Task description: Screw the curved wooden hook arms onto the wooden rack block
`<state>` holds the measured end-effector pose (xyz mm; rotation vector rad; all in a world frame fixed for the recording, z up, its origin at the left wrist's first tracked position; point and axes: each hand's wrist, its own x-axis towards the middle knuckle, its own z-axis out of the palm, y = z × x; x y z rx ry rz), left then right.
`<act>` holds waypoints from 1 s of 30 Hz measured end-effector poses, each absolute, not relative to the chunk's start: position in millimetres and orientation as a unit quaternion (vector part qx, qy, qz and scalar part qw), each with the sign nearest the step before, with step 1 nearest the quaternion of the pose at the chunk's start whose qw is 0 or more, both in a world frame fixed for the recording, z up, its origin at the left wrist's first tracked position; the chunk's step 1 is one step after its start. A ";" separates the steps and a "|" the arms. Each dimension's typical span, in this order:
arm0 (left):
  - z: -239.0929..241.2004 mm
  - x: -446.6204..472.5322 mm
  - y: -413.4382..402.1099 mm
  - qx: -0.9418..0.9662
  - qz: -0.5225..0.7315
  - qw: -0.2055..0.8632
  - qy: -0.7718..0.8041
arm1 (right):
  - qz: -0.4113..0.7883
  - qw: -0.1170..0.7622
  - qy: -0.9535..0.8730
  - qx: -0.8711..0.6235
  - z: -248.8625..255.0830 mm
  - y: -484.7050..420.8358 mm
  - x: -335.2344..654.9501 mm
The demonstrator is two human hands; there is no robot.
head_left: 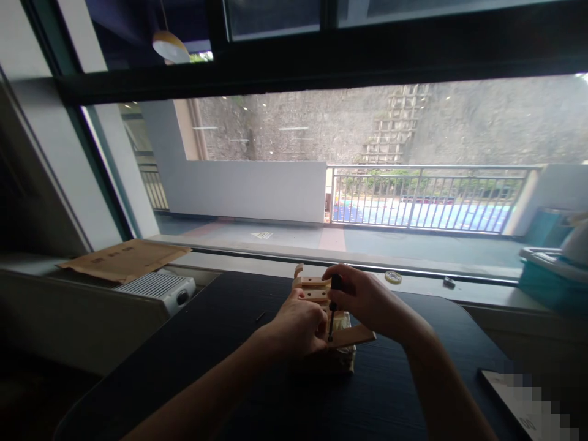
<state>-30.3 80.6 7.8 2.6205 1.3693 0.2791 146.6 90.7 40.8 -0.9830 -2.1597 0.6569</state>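
A small wooden assembly (316, 289) of light slats and blocks stands on the dark table (220, 343) in front of me. My left hand (298, 327) is curled around its near left side. My right hand (362, 300) grips a black-handled screwdriver (332, 312) held upright, its tip pointing down into the wood between my two hands. The lower part of the assembly is hidden behind my left hand.
A small dark screw or pin (260, 316) lies on the table to the left. On the window sill sit a roll of tape (393, 277), a white heater (158, 289) and cardboard (124, 258). A teal box (551, 275) stands at the right, paper (519, 398) at the near right.
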 end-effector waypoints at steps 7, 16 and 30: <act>10.8 -29.7 80.7 0.885 0.095 0.093 0.446 | 0.222 0.344 -0.824 -0.392 42.4 90.6 146.9; 9.9 -30.6 81.3 0.878 0.092 0.092 0.460 | 0.245 0.340 -0.838 -0.349 47.8 85.3 148.8; 9.2 -31.2 81.8 0.886 0.101 0.096 0.443 | 0.217 0.353 -0.839 -0.353 48.9 86.0 150.8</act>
